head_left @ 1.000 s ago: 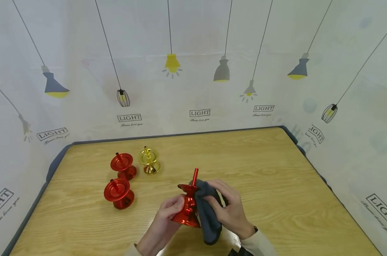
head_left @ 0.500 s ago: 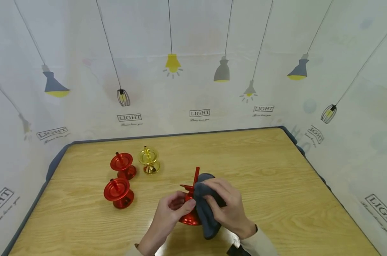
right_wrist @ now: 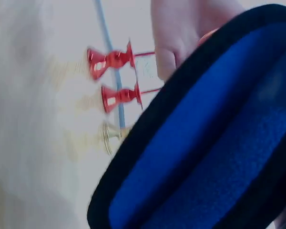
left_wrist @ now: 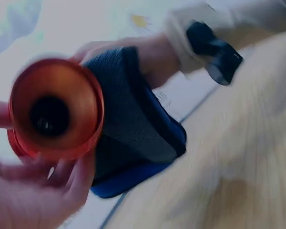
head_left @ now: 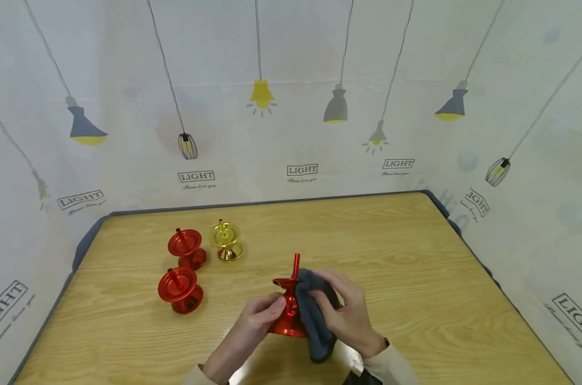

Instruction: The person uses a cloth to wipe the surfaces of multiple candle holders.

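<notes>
My left hand (head_left: 257, 321) grips a shiny red candlestick (head_left: 289, 318) by its side, thumb across the waist, with the spike pointing up. In the left wrist view the candlestick's hollow round underside (left_wrist: 81, 112) faces the camera. A dark blue-grey cloth (head_left: 316, 321) is pinched in my right hand (head_left: 349, 310) and lies against the candlestick's right side. Through the right wrist view, the cloth's bright blue inner face (right_wrist: 200, 138) with black edging fills much of the picture and hides the held candlestick.
Two red candlesticks, a nearer one (head_left: 180, 290) and a farther one (head_left: 187, 248), stand on the left of the wooden table (head_left: 416, 267). Beside them is a gold candlestick (head_left: 226, 240). A white printed curtain (head_left: 243, 144) surrounds the table's back and sides.
The left hand shifts its hold on the candlestick, turning and tilting it slightly. The cloth in the right hand moves a little along its side. The standing candlesticks stay put.
</notes>
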{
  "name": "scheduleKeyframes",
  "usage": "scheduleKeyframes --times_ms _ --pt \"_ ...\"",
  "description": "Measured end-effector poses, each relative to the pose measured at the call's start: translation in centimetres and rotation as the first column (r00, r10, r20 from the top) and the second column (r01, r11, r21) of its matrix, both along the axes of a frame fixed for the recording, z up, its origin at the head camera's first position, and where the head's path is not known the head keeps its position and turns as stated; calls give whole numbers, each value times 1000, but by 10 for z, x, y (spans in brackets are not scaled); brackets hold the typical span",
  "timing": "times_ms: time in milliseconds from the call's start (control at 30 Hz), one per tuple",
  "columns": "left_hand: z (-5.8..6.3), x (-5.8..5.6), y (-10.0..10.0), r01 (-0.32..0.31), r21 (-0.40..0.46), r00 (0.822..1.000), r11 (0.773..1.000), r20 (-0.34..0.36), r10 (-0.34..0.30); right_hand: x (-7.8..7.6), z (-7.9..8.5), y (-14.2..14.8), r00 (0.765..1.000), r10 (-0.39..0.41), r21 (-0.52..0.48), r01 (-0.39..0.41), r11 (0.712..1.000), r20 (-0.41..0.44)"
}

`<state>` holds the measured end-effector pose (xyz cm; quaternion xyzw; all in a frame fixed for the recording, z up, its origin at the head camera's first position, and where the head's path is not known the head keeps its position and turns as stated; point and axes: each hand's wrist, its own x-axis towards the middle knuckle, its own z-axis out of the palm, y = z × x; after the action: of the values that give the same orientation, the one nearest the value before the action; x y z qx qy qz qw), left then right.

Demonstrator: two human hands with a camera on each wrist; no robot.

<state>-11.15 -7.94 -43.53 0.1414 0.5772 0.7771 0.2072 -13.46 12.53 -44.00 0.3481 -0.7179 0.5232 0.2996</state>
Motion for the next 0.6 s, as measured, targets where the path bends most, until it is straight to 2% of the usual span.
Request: scheduleKeyframes --times_ms 33,67,133,200,233,300,367,467,567,600 --pt "3 0 2 -78 -100 997 992 -16 77 0 2 0 999 -27 31 28 999 -28" --pt "5 0 4 -153 -184 988 971 -38 149 -1 3 1 997 -47 57 50 997 -58" --pt "8 0 7 -270 -303 963 914 -91 254 -3 5 1 992 -62 89 72 993 -112" --pt "8 -1 9 -325 -342 945 881 -153 290 -4 8 0 990 -57 104 71 992 -130" --pt "9 -1 9 -338 -344 940 876 -174 295 -4 8 0 989 -52 104 66 992 -136" --pt "8 -2 8 -330 -315 942 890 -169 289 -5 9 -1 989 -43 98 57 994 -139" --pt "8 -1 7 -298 -220 954 929 -95 283 -5 9 0 993 -40 60 46 997 -112" --pt "10 1 6 -263 -82 965 961 -8 263 -4 8 1 998 5 -50 -8 999 -59" --pt "15 6 7 -241 3 970 970 13 241 -2 10 -1 998 44 -163 -52 985 -54" --pt "18 8 7 -219 -12 976 976 2 219 -2 11 -2 996 47 -165 -58 985 -74"
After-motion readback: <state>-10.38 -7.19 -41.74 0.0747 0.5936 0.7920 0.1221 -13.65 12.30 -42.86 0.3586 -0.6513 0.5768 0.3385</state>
